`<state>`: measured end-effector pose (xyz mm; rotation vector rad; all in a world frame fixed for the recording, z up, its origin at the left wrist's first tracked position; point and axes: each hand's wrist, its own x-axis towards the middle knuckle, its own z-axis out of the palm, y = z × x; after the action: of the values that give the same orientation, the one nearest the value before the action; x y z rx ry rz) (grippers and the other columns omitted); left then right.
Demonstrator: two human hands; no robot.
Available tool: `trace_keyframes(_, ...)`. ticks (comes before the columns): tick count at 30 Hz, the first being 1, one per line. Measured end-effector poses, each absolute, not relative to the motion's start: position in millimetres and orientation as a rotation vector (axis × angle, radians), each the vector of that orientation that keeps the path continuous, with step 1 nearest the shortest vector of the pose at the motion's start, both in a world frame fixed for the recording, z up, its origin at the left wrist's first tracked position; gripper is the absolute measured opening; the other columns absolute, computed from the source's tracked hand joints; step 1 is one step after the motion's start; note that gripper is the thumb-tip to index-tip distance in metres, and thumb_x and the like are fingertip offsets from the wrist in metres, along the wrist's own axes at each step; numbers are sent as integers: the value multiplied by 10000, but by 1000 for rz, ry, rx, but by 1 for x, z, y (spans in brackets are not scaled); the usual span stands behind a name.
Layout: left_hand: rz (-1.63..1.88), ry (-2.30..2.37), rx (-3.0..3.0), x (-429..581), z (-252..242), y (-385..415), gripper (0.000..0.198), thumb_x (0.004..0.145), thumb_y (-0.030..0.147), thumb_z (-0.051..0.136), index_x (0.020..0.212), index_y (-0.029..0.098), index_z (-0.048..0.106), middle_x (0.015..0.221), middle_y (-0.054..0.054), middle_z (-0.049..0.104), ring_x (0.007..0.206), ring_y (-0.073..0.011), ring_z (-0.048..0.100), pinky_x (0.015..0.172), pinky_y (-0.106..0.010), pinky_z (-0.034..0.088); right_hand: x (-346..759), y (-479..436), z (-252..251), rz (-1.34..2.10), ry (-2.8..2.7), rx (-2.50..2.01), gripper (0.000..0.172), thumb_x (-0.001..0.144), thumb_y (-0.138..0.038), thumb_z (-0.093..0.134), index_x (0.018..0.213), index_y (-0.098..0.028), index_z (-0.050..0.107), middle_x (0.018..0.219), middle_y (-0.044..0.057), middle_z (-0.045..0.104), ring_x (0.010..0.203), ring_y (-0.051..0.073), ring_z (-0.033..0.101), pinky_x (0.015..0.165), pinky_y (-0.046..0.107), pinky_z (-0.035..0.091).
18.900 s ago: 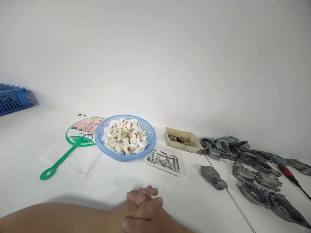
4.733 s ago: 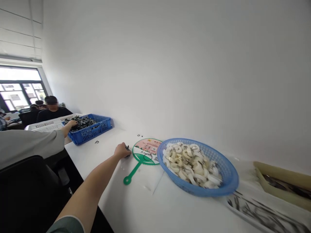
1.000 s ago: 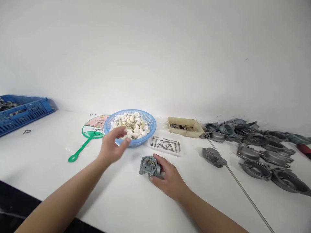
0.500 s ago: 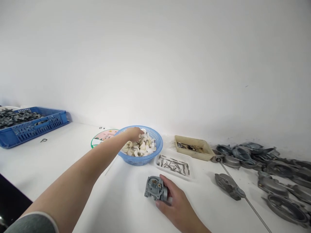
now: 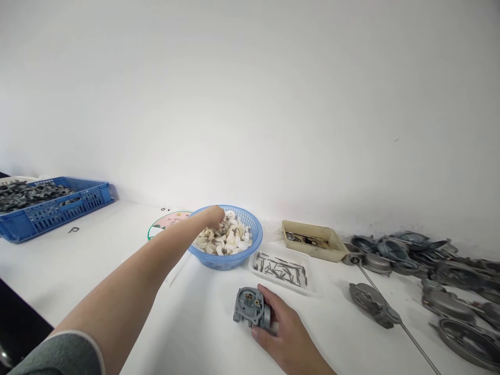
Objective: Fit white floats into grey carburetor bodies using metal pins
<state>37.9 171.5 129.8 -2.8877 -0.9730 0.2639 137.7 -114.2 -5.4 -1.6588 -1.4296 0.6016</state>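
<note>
My left hand (image 5: 214, 217) reaches over the rim of a blue plastic basket (image 5: 253, 224), its fingertips down among white plastic ring parts (image 5: 230, 242) with small metal pieces on them. The fingers are partly hidden, and I cannot tell whether they hold anything. My right hand (image 5: 279, 333) rests on the white tabletop (image 5: 195, 333), gripping a grey die-cast carburetor body (image 5: 249, 307) by its far side.
A clear tray of metal pins (image 5: 279, 271) and a tan tray of small parts (image 5: 310, 226) sit right of the basket. Cast metal housings (image 5: 457, 307) lie further right. Left stands a blue crate of dark parts (image 5: 54, 219). A green hand fan (image 5: 167, 224) lies behind my left arm.
My left hand has moved from in front of the basket over its rim and down among the white rings. My right hand keeps the carburetor body, and the view has shifted slightly.
</note>
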Motion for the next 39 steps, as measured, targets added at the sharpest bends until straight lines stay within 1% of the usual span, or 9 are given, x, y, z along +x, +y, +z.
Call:
trace_keyframes(5, 86, -971, -2919, 36, 126, 173, 240, 877, 307, 539, 1054, 149, 570, 1065, -69, 584, 922, -185, 582, 798, -377, 504, 140, -113, -7, 586, -1437, -1648, 660, 695, -279, 586, 1319, -182, 393, 1210, 107, 547, 1034, 253, 576, 861, 388, 506)
trace_keyframes(9, -310, -924, -2937, 28, 134, 159, 197, 869, 273, 543, 999, 128, 576, 1118, -86, 565, 979, -195, 564, 843, -393, 482, 140, -114, -8, 568, -1432, -1652, 663, 682, -259, 595, 1313, -183, 404, 1217, 108, 540, 1031, 255, 575, 847, 387, 512)
trace_keyframes(14, -740, -651, -3049, 0, 127, 83, 79, 859, 216, 476, 854, 172, 542, 1218, -84, 528, 1154, -185, 478, 968, -309, 401, 132, -119, 1, 527, -1453, -1646, 654, 676, -252, 634, 1293, -186, 428, 1223, 105, 535, 1055, 258, 557, 887, 411, 487)
trace_keyframes(16, -949, -374, -3181, -18, 111, 43, 45, 805, 213, 528, 840, 187, 518, 1185, -91, 554, 1139, -212, 497, 932, -335, 427, 129, -120, 3, 483, -1503, -1625, 668, 664, -271, 668, 1285, -183, 436, 1211, 103, 540, 1058, 260, 551, 909, 420, 469)
trace_keyframes(18, -1060, -190, -3312, -35, 92, 10, 184, 751, 198, 568, 921, 192, 498, 1119, -96, 585, 1041, -221, 558, 848, -344, 467, 126, -119, 4, 442, -1552, -1601, 695, 654, -314, 698, 1286, -191, 436, 1213, 99, 539, 1072, 268, 539, 928, 432, 450)
trace_keyframes(20, -1110, -174, -3407, -46, 73, -12, 339, 711, 179, 592, 1030, 197, 476, 1056, -75, 610, 953, -205, 592, 801, -327, 481, 125, -116, 3, 449, -1562, -1603, 680, 666, -353, 699, 1278, -205, 442, 1216, 91, 541, 1083, 271, 533, 930, 432, 444)
trace_keyframes(23, -1198, -290, -3414, -50, 51, -22, 474, 685, 167, 607, 1133, 195, 454, 1039, -61, 615, 940, -200, 590, 806, -320, 476, 122, -113, 0, 447, -1542, -1603, 681, 670, -408, 698, 1268, -207, 442, 1216, 91, 544, 1080, 267, 536, 921, 425, 449)
trace_keyframes(29, -1364, -379, -3353, -43, 37, -6, 428, 670, 156, 630, 1087, 155, 535, 1003, -70, 642, 913, -201, 588, 824, -339, 465, 123, -111, -3, 504, -1519, -1559, 689, 674, -346, 688, 1293, -216, 416, 1186, 83, 554, 1021, 240, 569, 829, 375, 503)
trace_keyframes(39, -1255, -527, -3569, -35, 35, 3, 443, 615, 183, 714, 1050, 181, 629, 1017, -52, 676, 942, -222, 605, 846, -348, 480, 122, -110, -1, 615, -1459, -1560, 691, 678, -346, 687, 1302, -222, 418, 1210, 83, 535, 1058, 255, 550, 837, 389, 514)
